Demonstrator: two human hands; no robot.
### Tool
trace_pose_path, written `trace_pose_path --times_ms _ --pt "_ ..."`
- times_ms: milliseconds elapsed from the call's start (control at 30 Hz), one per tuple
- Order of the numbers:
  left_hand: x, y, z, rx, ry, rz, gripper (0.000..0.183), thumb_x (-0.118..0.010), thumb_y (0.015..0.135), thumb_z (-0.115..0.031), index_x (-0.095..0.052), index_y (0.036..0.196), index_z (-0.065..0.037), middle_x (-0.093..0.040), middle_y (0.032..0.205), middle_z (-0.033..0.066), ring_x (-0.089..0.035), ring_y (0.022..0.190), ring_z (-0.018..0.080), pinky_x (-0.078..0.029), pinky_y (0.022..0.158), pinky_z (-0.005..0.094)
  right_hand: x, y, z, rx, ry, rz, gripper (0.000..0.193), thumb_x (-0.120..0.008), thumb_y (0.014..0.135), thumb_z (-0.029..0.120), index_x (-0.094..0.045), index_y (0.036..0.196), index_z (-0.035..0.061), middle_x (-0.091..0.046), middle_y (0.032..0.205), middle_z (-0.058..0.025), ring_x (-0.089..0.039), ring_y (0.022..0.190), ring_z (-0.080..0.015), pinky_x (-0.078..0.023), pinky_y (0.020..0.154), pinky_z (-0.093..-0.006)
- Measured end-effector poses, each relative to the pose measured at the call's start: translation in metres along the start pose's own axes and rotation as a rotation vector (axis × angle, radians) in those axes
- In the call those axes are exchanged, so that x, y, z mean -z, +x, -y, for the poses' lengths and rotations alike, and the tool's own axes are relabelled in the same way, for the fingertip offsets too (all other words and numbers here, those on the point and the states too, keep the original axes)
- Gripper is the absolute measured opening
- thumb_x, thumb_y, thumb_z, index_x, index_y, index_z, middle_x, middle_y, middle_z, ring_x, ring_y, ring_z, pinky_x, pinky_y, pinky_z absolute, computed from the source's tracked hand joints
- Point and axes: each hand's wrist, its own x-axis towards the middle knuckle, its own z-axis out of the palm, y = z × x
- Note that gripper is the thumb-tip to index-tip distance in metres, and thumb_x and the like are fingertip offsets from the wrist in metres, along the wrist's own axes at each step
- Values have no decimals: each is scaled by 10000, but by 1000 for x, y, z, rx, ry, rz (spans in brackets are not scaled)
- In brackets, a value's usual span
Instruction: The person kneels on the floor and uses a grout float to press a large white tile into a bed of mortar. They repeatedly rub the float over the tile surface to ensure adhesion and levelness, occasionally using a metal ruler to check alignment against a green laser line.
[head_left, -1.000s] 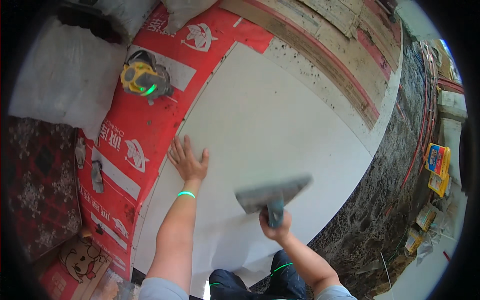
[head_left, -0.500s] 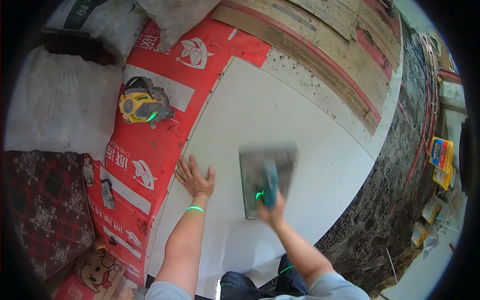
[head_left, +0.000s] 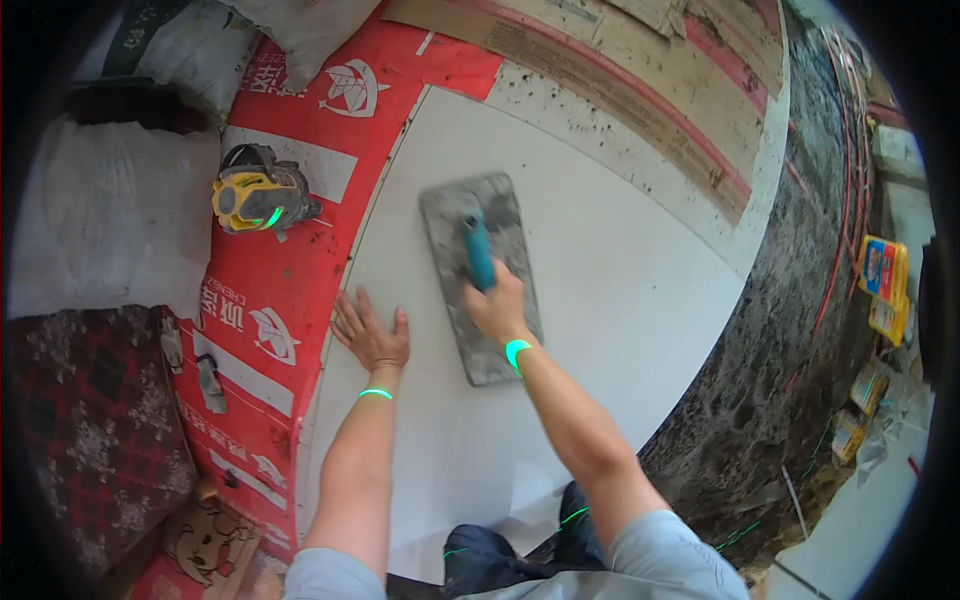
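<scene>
I read the head view as follows. The right grip (head_left: 495, 305), a bare hand right of the frame's centre line, is closed around the teal tubular handle (head_left: 477, 250) of a rectangular float (head_left: 507, 235). The float's plate is grey and mottled, with rounded corners; it lies near mid-frame over the large white tile (head_left: 610, 290), long side running from upper left to lower right. The left grip (head_left: 375, 342) is open: palm down, fingers spread, on the tile near its left edge. The tile face is smooth and pale, with a few dark specks.

Left of the tile I have red sheeting (head_left: 305, 245) bearing white blocks, a repeated white emblem and white lettering. A yellow-and-grey device (head_left: 255, 195), kind uncertain, rests on it. Pale, creased sacks (head_left: 110, 220) occupy the upper left; one shows dark green print. Printed brown cardboard (head_left: 610, 85) spans the upper right. Along the right, rough dark grey mortar (head_left: 740, 370) borders the tile; beyond it lie yellow packets (head_left: 882, 275) with a red-and-blue label.
</scene>
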Motion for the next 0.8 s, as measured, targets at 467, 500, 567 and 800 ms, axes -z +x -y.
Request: trace_pose_path --times_ms 467,500,567,800 --pt "-2 -4 11 -3 38 -9 844 -585 850 -545 -318 1531 -125 -226 1606 172 -179 1494 344 -81 1186 569 2 32 44 116 57 -57 193 -673 724 89 -562 880 64 -616 707 -182 -610 698 -439 -487 606 -476" --pt "0 1 18 3 53 -25 836 -582 854 -543 -321 1530 -126 -234 1603 174 -188 1489 348 -87 1184 571 5 2 48 229 124 -107 213 -679 723 90 -572 905 67 -619 725 -181 -607 695 -443 -485 608 -474" --pt "9 -3 21 14 70 -26 821 -575 862 -539 -327 1528 -128 -249 1596 179 -205 1480 355 -99 1180 576 28 -91 27 457 46 -227 280 -702 726 108 -597 982 68 -639 807 -171 -607 694 -445 -479 610 -468" --pt "-3 -2 19 -22 88 -66 819 -553 874 -586 -339 1527 -139 -267 1591 181 -224 1476 361 -131 1169 586 23 -69 -38 -71 95 -99 265 -699 786 161 -591 970 3 -604 756 -218 -608 692 -359 -468 630 -435"
